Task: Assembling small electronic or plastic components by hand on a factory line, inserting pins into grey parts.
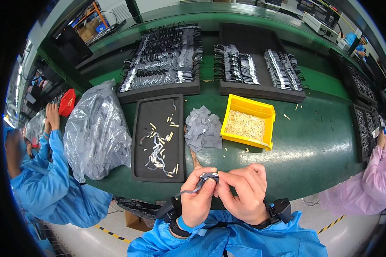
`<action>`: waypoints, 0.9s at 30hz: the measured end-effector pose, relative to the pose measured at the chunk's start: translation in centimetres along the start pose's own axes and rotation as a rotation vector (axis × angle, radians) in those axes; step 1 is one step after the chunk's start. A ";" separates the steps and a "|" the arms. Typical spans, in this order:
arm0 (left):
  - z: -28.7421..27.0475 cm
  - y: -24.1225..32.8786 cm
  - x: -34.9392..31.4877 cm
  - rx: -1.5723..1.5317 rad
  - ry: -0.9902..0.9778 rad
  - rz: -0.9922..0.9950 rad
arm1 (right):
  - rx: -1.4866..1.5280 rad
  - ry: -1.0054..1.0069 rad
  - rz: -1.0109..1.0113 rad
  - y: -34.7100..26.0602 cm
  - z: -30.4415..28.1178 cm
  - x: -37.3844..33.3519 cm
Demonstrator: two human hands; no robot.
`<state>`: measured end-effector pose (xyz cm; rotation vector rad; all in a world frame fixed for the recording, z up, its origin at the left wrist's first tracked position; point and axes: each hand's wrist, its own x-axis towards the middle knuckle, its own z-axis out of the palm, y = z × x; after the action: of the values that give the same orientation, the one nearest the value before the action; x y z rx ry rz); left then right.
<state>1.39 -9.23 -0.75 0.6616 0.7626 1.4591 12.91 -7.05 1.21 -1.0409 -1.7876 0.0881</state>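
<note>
My left hand [195, 204] is closed round a small dark grey part with a strip-like cable [199, 184], held just above the table's front edge. My right hand [247, 188] pinches close against the part's right end; whatever is between its fingertips is too small to make out. Beyond my hands lies a loose pile of flat grey pieces [203, 130]. To the pile's right stands a yellow bin [266, 110] of small cream-coloured pieces. On its left, a shallow black tray [140, 165] carries grey bent cables [158, 150] and scattered cream pieces.
A clear plastic bag [96, 132] of grey pieces leans left of the tray. Two black foam trays [158, 91] [266, 91] with rows of parts stand at the back. Co-workers in blue [55, 184] and pink [364, 188] sit at either side. A red bin [67, 103] is far left.
</note>
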 end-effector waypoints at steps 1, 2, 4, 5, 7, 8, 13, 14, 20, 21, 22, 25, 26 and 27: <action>0.1 -0.1 0.0 0.000 -0.001 0.000 | 0.000 0.006 0.008 0.0 0.0 0.0; 0.2 -0.1 0.1 0.029 0.002 0.037 | 0.000 0.013 0.017 0.0 0.0 0.1; 0.1 -0.1 0.0 0.058 0.006 0.073 | 0.007 0.002 0.027 -0.1 0.0 0.2; 0.1 -0.1 0.0 0.077 0.000 0.086 | 0.015 -0.008 0.036 -0.1 0.0 0.3; 0.0 -0.1 0.1 0.096 -0.008 0.098 | 0.040 -0.022 0.048 -0.1 -0.2 0.4; -0.1 0.0 0.1 0.102 -0.031 0.092 | 0.065 -0.037 0.060 0.0 -0.3 0.4; -0.5 0.2 0.3 0.121 -0.072 0.070 | 0.108 -0.081 0.068 -0.1 -0.6 0.7; -0.5 0.4 0.2 0.124 -0.066 0.049 | 0.120 -0.098 0.075 -0.1 -0.7 0.7; -0.9 0.7 0.3 0.089 -0.110 0.006 | 0.141 -0.153 0.082 -0.1 -1.1 0.7; -0.9 0.8 0.4 0.070 -0.127 -0.008 | 0.141 -0.153 0.082 -0.2 -1.2 0.7; -0.9 0.9 0.4 0.070 -0.126 -0.008 | 0.156 -0.169 0.090 -0.2 -1.3 0.8; -0.9 0.8 0.3 0.004 -0.136 -0.055 | 0.182 -0.180 0.101 -0.3 -1.4 0.6; -0.9 0.7 0.3 -0.028 -0.136 -0.067 | 0.193 -0.176 0.103 -0.3 -1.5 0.6; -1.0 0.6 0.3 -0.062 -0.136 -0.079 | 0.192 -0.176 0.104 -0.3 -1.4 0.6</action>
<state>0.23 -8.97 -0.93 0.6691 0.6283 1.3464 13.78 -7.42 2.51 -1.0109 -1.8402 0.4190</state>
